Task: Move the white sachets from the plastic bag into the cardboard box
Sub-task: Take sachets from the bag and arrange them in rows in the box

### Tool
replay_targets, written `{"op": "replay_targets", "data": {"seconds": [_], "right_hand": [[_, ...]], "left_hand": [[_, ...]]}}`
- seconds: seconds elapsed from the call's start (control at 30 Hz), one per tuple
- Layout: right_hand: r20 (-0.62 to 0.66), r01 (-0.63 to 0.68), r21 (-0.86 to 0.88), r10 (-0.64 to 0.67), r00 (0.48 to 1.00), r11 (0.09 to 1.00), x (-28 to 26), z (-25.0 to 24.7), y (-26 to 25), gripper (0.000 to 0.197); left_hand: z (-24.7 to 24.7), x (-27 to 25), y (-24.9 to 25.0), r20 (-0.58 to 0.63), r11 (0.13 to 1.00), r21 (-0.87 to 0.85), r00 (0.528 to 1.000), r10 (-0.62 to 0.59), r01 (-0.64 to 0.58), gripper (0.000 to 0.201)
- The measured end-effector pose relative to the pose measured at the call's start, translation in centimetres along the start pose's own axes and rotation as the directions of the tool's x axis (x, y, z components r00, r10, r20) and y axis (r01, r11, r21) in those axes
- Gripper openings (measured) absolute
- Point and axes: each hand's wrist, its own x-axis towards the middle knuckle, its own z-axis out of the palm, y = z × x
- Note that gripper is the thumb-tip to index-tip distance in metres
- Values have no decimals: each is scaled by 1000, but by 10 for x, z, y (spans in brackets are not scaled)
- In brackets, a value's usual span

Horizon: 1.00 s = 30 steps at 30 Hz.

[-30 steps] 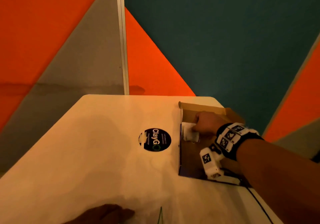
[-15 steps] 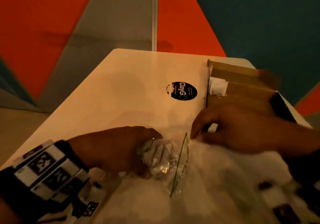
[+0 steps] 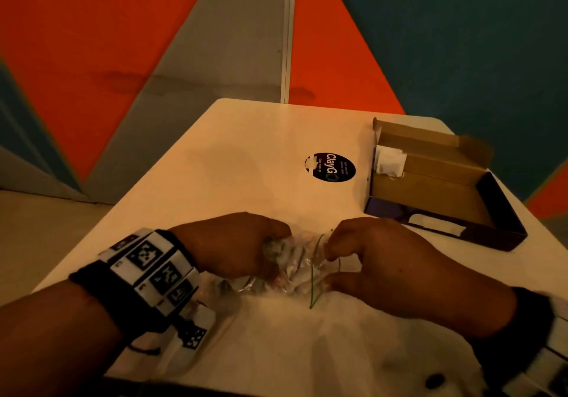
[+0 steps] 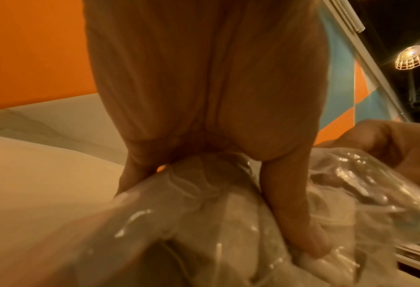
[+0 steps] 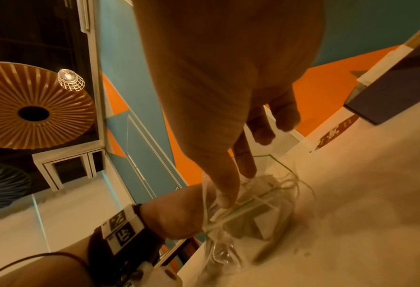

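A crumpled clear plastic bag (image 3: 295, 261) with a green-edged mouth lies on the white table near the front edge. My left hand (image 3: 233, 243) grips its bunched left end. My right hand (image 3: 372, 258) pinches the rim of the bag's mouth between thumb and fingers (image 5: 225, 194). White sachets (image 5: 263, 223) show through the film. The open cardboard box (image 3: 436, 181) stands at the right rear, with one white sachet (image 3: 388, 160) in its far left corner. In the left wrist view my left hand (image 4: 228, 194) presses into the bag (image 4: 204, 223).
A round black ClayGo sticker (image 3: 330, 167) marks the table (image 3: 215, 166) left of the box. The box has a dark outer side and a raised flap at the back. Orange, grey and teal wall panels stand behind the table.
My right hand left the sachet in the box and came back to the bag's mouth. The head view dropped down to the bag, where my left hand keeps its grip.
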Motion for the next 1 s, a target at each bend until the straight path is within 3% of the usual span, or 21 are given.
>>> {"op": "replay_targets", "data": {"seconds": [0.2,0.5,0.6,0.8,1.0], "right_hand": [[-70,67,-171,-80,994,983,-1,9,-1,28],[-165,267,-206,-303,939,941,-6,18,5,11],[-197,246,-162,-276,941,956,-10,19,8,26],[-202,202,-147,-230,952,968,-15,20,16,17],[-156,123,-79,-135,979,989,-27,19,18,28]], "left_hand": [[1,-1,1,-6,1000,-10,1000,-21,21,41],[1,2,0,3,1000,-16,1000,-17,17,37],[4,3,-3,-1,999,-11,1000,-31,31,50],[5,3,-6,-15,1000,10,1000,-24,24,59],[2,2,-1,-11,999,-28,999,-40,40,36]]}}
